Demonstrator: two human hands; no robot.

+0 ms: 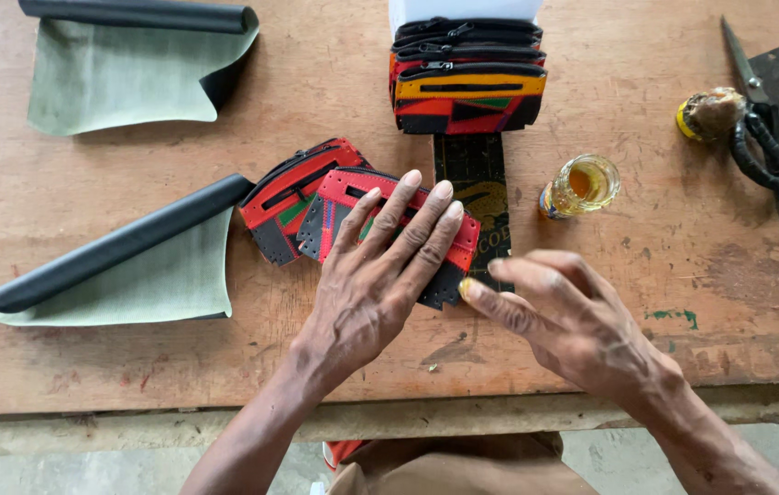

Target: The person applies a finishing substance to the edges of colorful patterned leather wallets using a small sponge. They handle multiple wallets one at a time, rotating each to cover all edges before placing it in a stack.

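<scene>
My left hand (382, 266) lies flat, fingers spread, on a red and black patterned pouch (339, 197) in the middle of the wooden table (60, 367). A second similar pouch (284, 206) lies partly under it on the left. My right hand (564, 316) hovers just right of the pouch, fingers loosely apart, with yellow glue on a fingertip near the pouch's lower right edge. It holds nothing. A black strip (477, 179) lies beneath the pouch's right end.
A stack of several finished pouches (467, 82) stands at the back centre. A small open jar of amber glue (582, 186) sits right of the strip. Black-handled scissors (770, 124) and a round lump (710, 112) lie far right. Two partly rolled grey-green sheets (133, 73) (151, 275) lie left.
</scene>
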